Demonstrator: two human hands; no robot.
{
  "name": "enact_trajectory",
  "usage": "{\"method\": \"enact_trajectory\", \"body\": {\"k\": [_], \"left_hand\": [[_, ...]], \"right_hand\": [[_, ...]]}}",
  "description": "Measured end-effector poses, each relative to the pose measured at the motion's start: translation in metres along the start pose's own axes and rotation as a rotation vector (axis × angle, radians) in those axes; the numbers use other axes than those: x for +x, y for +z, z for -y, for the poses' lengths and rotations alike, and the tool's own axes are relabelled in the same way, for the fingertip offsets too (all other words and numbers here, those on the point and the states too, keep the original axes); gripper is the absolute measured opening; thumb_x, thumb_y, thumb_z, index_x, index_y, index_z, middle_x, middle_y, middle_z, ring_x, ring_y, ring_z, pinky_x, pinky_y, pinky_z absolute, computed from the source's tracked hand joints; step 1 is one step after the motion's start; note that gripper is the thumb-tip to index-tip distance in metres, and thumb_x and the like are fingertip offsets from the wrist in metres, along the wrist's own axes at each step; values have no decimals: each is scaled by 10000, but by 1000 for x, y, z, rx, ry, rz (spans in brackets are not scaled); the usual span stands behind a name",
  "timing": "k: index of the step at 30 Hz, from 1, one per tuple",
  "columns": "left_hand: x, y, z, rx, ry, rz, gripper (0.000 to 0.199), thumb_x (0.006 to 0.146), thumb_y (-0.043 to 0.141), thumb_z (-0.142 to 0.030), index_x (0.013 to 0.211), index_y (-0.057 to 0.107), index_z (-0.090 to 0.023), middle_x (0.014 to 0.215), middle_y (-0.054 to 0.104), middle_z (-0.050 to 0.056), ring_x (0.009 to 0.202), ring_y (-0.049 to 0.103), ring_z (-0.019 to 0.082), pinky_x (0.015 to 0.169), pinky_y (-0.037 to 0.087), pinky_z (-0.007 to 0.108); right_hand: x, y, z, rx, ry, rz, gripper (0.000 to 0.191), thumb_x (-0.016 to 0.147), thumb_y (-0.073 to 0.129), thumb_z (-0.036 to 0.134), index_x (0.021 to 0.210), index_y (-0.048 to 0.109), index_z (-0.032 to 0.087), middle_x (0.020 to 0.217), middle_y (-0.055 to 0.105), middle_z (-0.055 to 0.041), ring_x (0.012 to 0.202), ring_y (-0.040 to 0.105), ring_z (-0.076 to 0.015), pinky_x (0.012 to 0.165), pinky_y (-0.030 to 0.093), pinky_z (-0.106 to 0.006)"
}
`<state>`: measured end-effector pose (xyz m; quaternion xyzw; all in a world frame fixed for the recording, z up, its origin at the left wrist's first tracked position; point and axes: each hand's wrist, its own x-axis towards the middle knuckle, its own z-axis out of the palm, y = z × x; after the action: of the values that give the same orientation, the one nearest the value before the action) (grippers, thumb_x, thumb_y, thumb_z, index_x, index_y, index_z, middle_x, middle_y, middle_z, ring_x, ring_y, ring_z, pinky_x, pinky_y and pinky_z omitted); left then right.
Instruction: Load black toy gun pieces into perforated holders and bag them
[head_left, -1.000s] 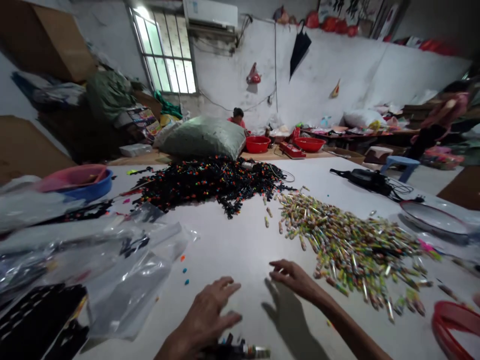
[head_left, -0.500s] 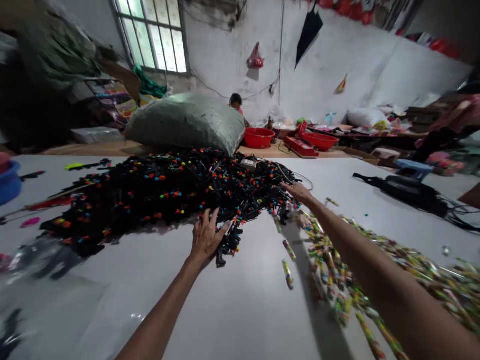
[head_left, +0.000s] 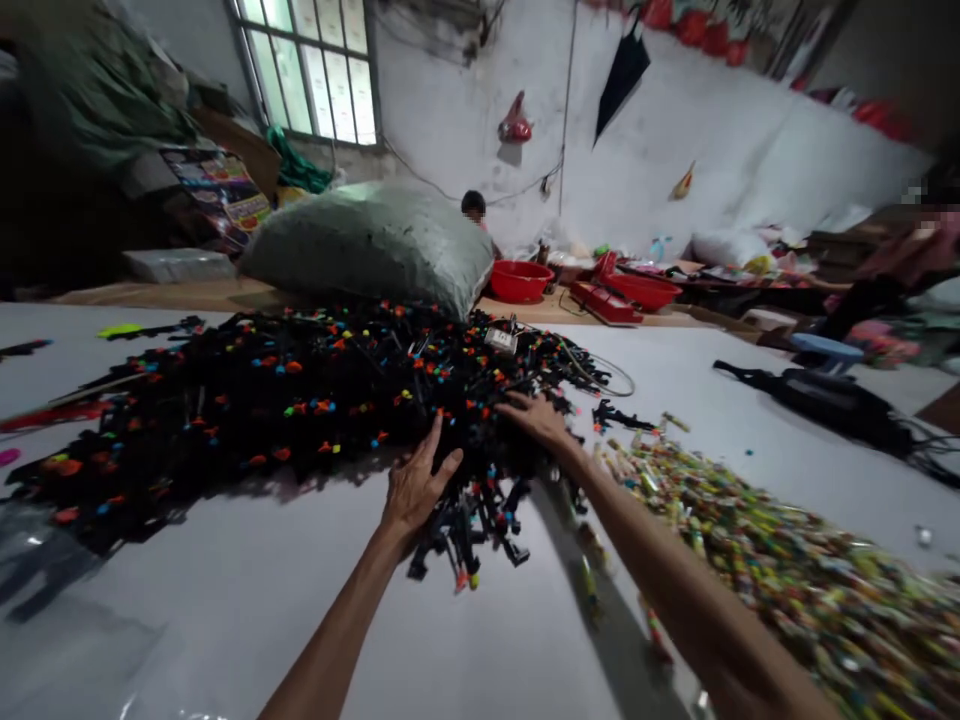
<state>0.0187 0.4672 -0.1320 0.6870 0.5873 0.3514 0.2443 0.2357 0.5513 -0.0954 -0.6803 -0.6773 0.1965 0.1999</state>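
A wide heap of small black plastic toy guns (head_left: pixel 247 400) with orange, blue and green tips spreads over the white table (head_left: pixel 285 590). At the heap's front edge rests my left hand (head_left: pixel 421 482), its fingers apart and touching the toys. My right hand (head_left: pixel 538 418) lies on the heap's right part, palm down with fingers stretched out; neither hand grips anything. Several loose toy guns (head_left: pixel 480 530) spill toward me between my arms. Right of my right arm lies a long pile of small candy-like tubes in yellow-green wrappers (head_left: pixel 780 560).
Behind the heap sits a large grey-green sack (head_left: pixel 367 240). Red basins (head_left: pixel 520 280) stand to its right, with a person (head_left: pixel 474 208) behind. A black strapped object (head_left: pixel 832 405) lies at the right, near a blue stool (head_left: pixel 826 348). Clear plastic bags (head_left: pixel 67 640) lie at front left.
My right hand has moved left, from the heap's right edge onto the toys. More toy guns now lie spilled in front of my hands. My left hand stays nearly in place.
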Motion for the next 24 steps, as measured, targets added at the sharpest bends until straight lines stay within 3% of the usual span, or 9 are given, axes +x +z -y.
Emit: {"method": "enact_trajectory", "body": {"k": [3,7,11,13,16,18,20,22,24], "left_hand": [[-21,-5,-13,-43,18,-11,563,852,351,-498,1353,339,-241,1335,483,78,1238,429,253,1022,312,469],[-80,-11,-22,-134,66,-3,512,828,408,-500,1261,476,-235,1243,572,51,1204,469,222,1010,375,396],[-139,-14,-8,-353,-60,-43,491,786,476,-519,1192,542,-250,1154,624,51,1128,533,251,939,456,402],[-152,-16,0,-398,-113,-61,469,773,456,-571,1090,610,-262,1086,650,47,1091,556,265,918,472,410],[-156,-16,3,-378,-136,-139,478,758,423,-630,904,676,-252,1122,623,50,1122,525,288,947,444,424],[-155,-14,1,-386,-145,-200,451,785,413,-595,927,663,-248,1209,568,45,1156,494,282,964,428,421],[-155,-13,-2,-439,-176,-272,414,828,392,-522,1089,586,-265,1250,536,41,1166,485,259,939,454,402],[-153,-15,-4,-459,-201,-354,422,848,382,-466,1223,470,-294,1282,506,33,1182,473,247,921,475,385],[-151,-20,-5,-379,-214,-440,439,849,387,-441,1274,409,-331,1367,407,8,1261,385,252,988,424,405]], "right_hand": [[-54,11,17,-85,34,-14,630,731,441,709,1269,479,383,1291,410,-107,1208,360,-378,958,245,-561],[-129,16,30,-80,-47,81,554,776,467,626,1275,468,388,1322,387,-94,1231,341,-334,979,228,-524],[-194,3,40,-1,-199,270,524,747,559,552,1244,506,391,1280,451,-90,1161,421,-315,953,278,-491],[-200,-16,41,61,-322,454,542,693,632,519,1206,555,362,1204,534,-81,1079,495,-298,898,355,-431],[-152,-51,32,237,-470,696,451,637,677,527,1010,695,275,957,677,-47,877,602,-241,755,436,-320],[-90,-66,22,350,-311,477,473,694,578,597,879,725,187,792,690,-74,738,614,-217,651,448,-308],[-26,-67,16,397,-136,93,570,758,473,619,991,682,143,924,677,-116,813,612,-232,683,457,-331],[24,-53,17,348,-82,-21,590,804,428,580,1143,602,129,1146,606,-135,1022,556,-249,824,430,-357],[50,-29,25,305,-75,3,575,837,403,537,1232,534,141,1287,510,-121,1161,466,-243,931,367,-363]]}}
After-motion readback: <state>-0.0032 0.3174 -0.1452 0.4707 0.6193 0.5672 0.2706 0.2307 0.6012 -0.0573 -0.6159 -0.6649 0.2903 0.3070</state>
